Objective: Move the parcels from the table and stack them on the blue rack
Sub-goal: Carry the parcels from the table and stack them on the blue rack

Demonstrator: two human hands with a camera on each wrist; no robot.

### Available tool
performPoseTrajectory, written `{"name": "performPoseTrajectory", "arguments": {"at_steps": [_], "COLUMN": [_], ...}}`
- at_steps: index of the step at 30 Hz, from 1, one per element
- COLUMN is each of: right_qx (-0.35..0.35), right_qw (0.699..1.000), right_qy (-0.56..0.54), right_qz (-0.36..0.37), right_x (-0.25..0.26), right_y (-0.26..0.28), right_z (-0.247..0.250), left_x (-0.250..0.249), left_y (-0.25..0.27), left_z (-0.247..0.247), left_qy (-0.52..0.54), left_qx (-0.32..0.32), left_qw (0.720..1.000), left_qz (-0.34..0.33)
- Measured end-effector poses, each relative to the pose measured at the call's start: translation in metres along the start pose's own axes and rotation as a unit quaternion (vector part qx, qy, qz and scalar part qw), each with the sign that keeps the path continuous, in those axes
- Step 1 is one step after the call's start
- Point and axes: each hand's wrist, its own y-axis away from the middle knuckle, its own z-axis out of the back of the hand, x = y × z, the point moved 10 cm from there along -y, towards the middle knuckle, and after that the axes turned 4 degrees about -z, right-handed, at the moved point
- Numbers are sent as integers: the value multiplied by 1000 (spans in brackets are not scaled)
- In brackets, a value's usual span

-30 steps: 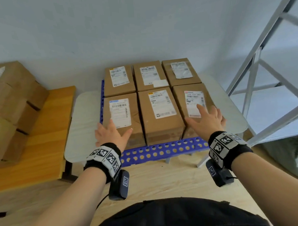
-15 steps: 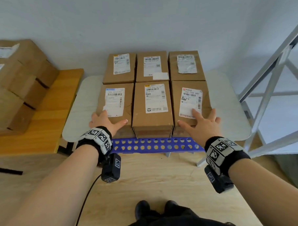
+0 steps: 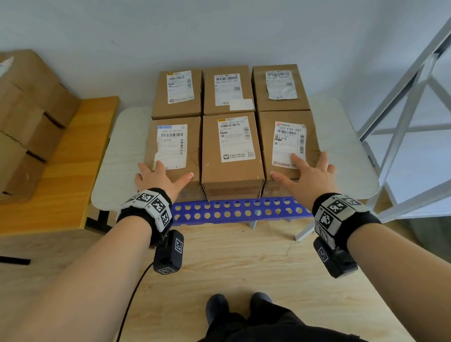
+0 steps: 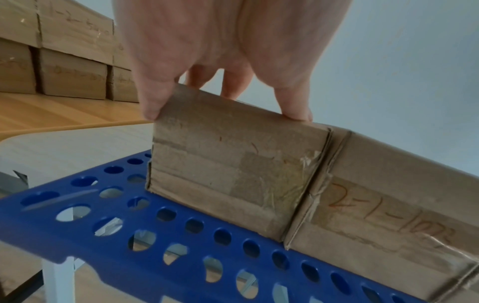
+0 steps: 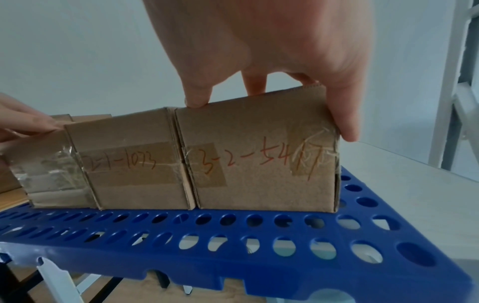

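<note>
Several labelled brown parcels stand in two rows on the blue perforated rack (image 3: 236, 212). My left hand (image 3: 160, 179) lies spread on the near end of the front left parcel (image 3: 196, 156), with the little finger down its left side. My right hand (image 3: 305, 178) lies the same way on the front right parcel (image 3: 266, 145), little finger over its right edge. Between them stands the front middle parcel (image 3: 232, 171), untouched. The left wrist view shows the left hand (image 4: 220, 41) over its parcel (image 4: 228, 164) on the rack (image 4: 103, 235). The right wrist view shows the right hand (image 5: 259, 41) on the parcel (image 5: 259, 164) marked 3-2-54.
The rack sits on a white table (image 3: 110, 160). To the left a wooden table (image 3: 71, 164) carries a stack of more cardboard boxes (image 3: 16, 128). A grey metal shelf frame (image 3: 410, 111) stands at the right. My feet (image 3: 238, 307) are on the wooden floor below.
My head view has drawn back and tipped down, so my feet show. Both hands stay spread on the same front outer parcels; the parcels have not moved.
</note>
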Motion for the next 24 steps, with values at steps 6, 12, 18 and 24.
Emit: {"name": "performPoseTrajectory", "arguments": {"at_steps": [6, 12, 18, 24], "right_qx": [0, 3, 21, 7], "right_qw": [1000, 1000, 1000, 999], "right_qy": [-5, -10, 7, 41], "right_qz": [-4, -6, -11, 20], "right_x": [0, -1, 1, 28], "right_y": [-1, 1, 2, 12], "right_z": [1, 0, 0, 16], "left_x": [-1, -3, -7, -28], "left_y": [-2, 2, 7, 21], "left_z": [0, 1, 7, 25], "left_qy": [0, -4, -24, -47], "left_qx": [4, 6, 14, -12], "left_qw": [1000, 1000, 1000, 997], "left_qz": [-6, -1, -4, -67]}}
